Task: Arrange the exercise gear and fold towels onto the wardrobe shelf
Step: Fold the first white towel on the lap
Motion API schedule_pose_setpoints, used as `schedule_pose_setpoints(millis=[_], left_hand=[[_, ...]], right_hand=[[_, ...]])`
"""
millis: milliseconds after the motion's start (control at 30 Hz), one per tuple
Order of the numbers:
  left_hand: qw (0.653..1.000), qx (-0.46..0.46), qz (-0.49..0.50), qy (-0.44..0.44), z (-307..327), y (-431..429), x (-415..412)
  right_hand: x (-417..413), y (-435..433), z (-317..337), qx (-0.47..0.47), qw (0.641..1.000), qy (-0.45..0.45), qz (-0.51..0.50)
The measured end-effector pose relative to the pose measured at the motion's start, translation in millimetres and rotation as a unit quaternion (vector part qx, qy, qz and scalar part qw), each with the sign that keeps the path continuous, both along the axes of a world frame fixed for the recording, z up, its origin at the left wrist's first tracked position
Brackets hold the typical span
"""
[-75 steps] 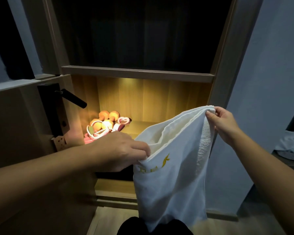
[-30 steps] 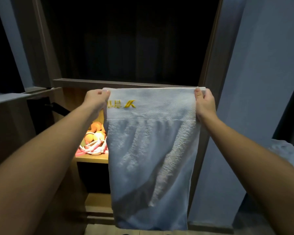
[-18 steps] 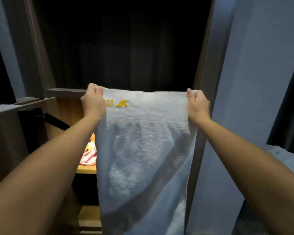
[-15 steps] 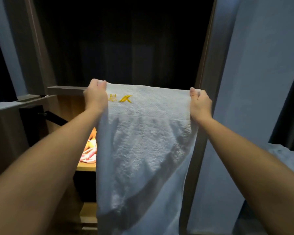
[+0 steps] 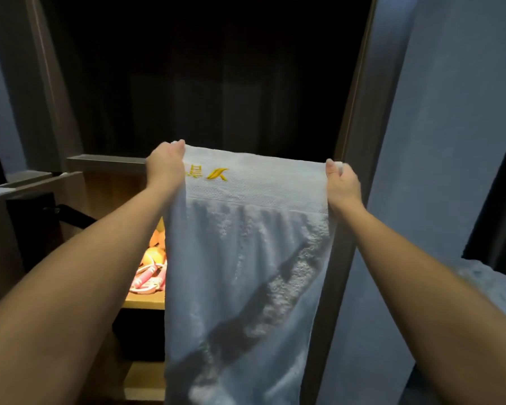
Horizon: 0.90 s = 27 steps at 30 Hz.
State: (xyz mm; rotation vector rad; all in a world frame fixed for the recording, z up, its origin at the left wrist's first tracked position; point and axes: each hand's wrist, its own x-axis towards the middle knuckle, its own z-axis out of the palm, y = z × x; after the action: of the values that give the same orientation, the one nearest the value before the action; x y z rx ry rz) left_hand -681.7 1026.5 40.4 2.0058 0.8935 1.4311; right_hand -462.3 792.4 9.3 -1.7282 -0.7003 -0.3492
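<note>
1 white towel (image 5: 246, 273) with a yellow logo hangs full length in front of the wardrobe, pinched at its 2 top corners: the left hand (image 5: 165, 168) curls round the left corner, the right hand (image 5: 342, 185) round the right. Behind its left edge, the lit shelf (image 5: 143, 302) holds orange and pink gear (image 5: 151, 273), partly hidden, so uncountable. 1 pale cloth heap (image 5: 491, 285) lies far right.

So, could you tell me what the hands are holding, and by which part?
The white towel: the left hand and right hand each grip a top corner.

bare left hand (image 5: 164, 168), bare right hand (image 5: 343, 185), 2 bare forearms (image 5: 421, 273).
</note>
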Motion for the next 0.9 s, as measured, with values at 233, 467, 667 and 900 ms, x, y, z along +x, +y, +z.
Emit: schedule_pose_setpoints(millis=[233, 467, 667, 900], left_hand=[[0.998, 0.029, -0.053, 0.021, -7.6, 1.1, -15.0], [0.988, -0.017, -0.149, 0.038, -57.1, -18.6, -69.5], [0.981, -0.072, -0.176, 0.046, -125.0, -47.3, -112.6], [0.996, -0.042, -0.019, -0.082, -89.6, -79.2, -110.2]], right_hand=[[1.4, -32.1, 12.6, -0.122, 0.974, -0.028, 0.187], [-18.2, -77.8, -31.1, -0.108, 0.959, 0.138, 0.222], [-56.4, -117.1, -77.1, -0.142, 0.929, 0.208, 0.271], [-89.3, -90.0, -51.9, -0.040, 0.988, 0.062, 0.133]])
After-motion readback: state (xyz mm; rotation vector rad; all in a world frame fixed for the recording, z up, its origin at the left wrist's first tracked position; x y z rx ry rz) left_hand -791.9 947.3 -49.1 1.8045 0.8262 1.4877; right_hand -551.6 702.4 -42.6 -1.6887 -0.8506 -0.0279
